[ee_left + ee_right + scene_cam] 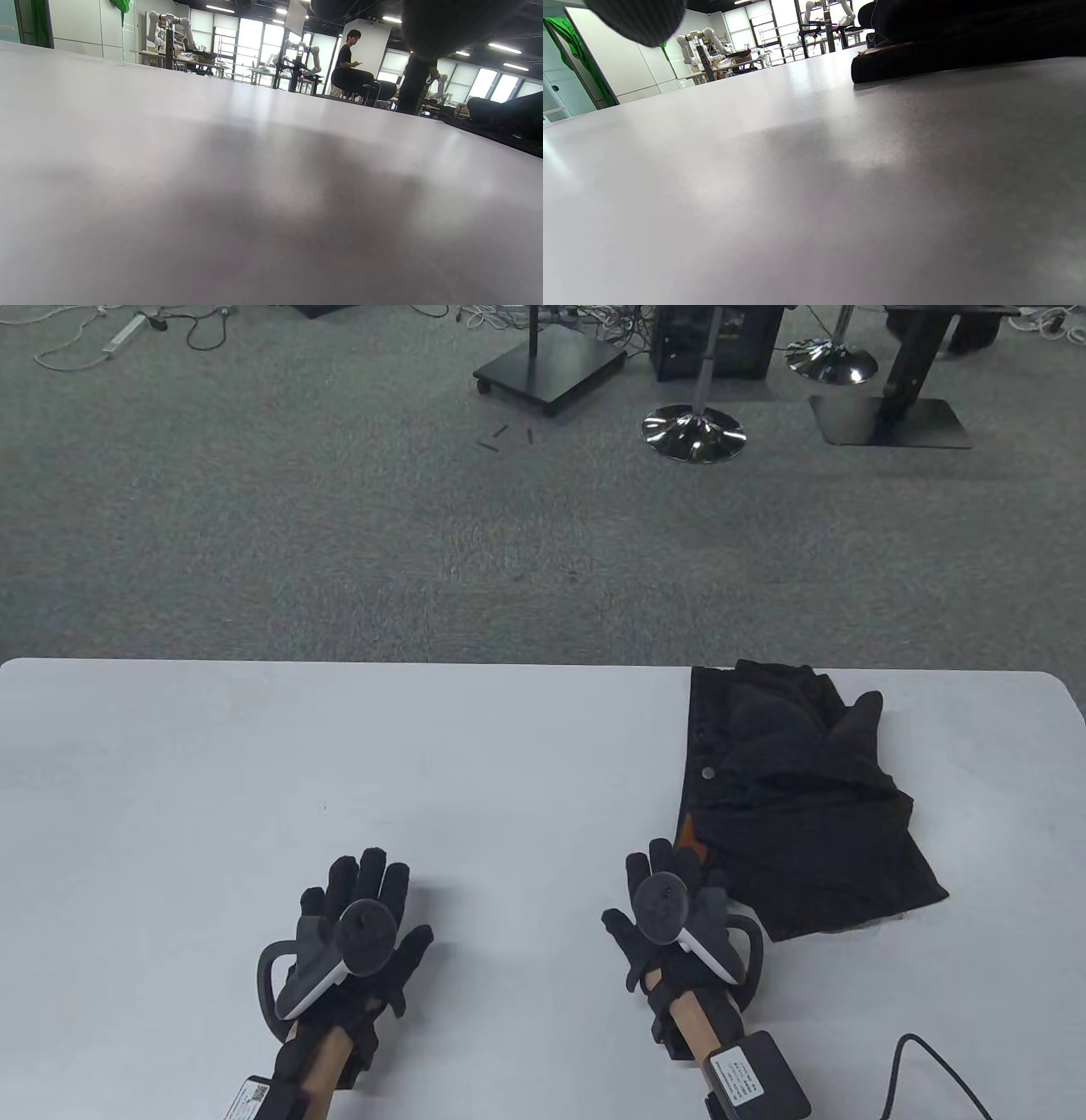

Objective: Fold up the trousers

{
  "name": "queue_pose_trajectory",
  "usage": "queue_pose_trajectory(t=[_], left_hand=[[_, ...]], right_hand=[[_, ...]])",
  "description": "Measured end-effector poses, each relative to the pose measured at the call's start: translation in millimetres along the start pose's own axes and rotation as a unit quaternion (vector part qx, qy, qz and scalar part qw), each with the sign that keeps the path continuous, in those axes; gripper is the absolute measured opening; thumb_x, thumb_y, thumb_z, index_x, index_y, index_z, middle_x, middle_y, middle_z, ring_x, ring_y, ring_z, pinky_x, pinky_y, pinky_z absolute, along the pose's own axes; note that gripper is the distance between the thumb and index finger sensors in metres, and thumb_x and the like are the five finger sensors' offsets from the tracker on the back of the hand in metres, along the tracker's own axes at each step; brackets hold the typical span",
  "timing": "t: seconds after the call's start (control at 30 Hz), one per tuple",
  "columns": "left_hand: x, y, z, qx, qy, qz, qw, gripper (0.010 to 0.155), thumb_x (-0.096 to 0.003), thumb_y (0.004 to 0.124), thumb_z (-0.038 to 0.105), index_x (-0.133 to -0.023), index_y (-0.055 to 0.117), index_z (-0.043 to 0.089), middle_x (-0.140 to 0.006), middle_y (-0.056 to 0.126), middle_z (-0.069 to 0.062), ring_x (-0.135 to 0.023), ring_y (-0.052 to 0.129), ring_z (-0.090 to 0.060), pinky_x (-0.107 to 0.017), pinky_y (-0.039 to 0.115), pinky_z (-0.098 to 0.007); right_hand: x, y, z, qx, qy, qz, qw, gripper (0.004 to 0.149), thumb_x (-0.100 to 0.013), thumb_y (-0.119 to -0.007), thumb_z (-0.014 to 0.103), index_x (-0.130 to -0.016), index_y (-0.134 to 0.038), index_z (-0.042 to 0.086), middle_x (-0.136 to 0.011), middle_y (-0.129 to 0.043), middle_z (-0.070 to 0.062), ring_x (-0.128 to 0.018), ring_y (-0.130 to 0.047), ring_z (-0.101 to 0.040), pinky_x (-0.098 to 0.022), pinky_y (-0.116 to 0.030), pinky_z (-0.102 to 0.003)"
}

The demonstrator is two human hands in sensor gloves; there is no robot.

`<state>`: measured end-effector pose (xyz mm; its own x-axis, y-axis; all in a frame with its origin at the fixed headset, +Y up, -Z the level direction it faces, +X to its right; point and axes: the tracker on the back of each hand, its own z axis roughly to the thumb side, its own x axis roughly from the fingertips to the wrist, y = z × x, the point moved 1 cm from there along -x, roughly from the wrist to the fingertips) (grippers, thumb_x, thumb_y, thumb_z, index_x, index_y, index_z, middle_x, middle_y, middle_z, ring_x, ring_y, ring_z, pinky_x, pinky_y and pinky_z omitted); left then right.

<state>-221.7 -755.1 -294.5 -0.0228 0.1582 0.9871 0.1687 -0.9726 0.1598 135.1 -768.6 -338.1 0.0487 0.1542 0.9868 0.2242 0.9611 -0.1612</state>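
Trousers lie on the right part of the table, a black bundle already doubled over on itself, waistband button toward the table's middle and one edge reaching the far rim. I judge this as either a finished fold or a rough one awaiting correction; the upper layers look rumpled, so I cannot tell which.

Left hand rests flat on the bare tabletop near the front edge, fingers spread, holding nothing. Right hand lies likewise palm down with fingers apart, gripping nothing; its outer fingers sit just beside the near corner of the trousers, and I cannot tell whether they touch the cloth. I read this posture as a neutral rest: both palms are parked clear of the work, so neither pins the fabric.

Right wrist view confirms the garment's thick folded edge lying flat on the surface ahead of that hand.

Surface: white, matte, smooth, with rounded corners; cloth should slide on it readily. A black cable crosses its near right corner.

Room: grey carpet, chrome stool bases, a wheeled stand base and loose floor cables beyond. Wrist views show robot arms on benches and a person seated.
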Motion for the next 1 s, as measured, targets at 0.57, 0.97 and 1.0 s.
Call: queue_pose_trajectory(t=[0.57,0.97,1.0], left_hand=[[-1.5,-2.6,-6.1,0.006,-0.008,0.002,1.0,0.082,-0.0503,0.065,0.071,-0.118,0.028,0.042,-0.124,0.014,0.017,-0.124,0.018,-0.026,-0.087,0.027,-0.063],[-2.1,-5.2,-10.1,0.02,-0.011,0.005,1.0,0.077,-0.0508,0.066,0.069,-0.116,0.043,0.037,-0.124,0.032,0.014,-0.122,0.04,-0.026,-0.087,0.043,-0.059],[-2.0,-5.4,-10.4,0.02,-0.012,0.005,1.0,0.076,-0.0509,0.066,0.069,-0.116,0.043,0.037,-0.124,0.032,0.014,-0.122,0.04,-0.027,-0.087,0.044,-0.059]], right_hand=[[-3.7,20.6,-34.7,-0.038,-0.093,-0.021,0.995,0.072,-0.049,-0.06,0.064,-0.106,-0.026,0.036,-0.117,-0.011,0.007,-0.111,-0.007,-0.028,-0.078,-0.014,-0.064],[-14.0,3.9,-97.0,-0.079,-0.213,0.064,0.972,0.071,-0.049,-0.061,0.063,-0.106,-0.028,0.036,-0.117,-0.008,0.006,-0.111,-0.005,-0.027,-0.078,-0.015,-0.062],[-15.3,0.7,-96.2,-0.078,-0.211,0.069,0.972,0.07,-0.049,-0.061,0.063,-0.106,-0.03,0.036,-0.116,-0.007,0.006,-0.111,-0.004,-0.028,-0.078,-0.014,-0.062]])
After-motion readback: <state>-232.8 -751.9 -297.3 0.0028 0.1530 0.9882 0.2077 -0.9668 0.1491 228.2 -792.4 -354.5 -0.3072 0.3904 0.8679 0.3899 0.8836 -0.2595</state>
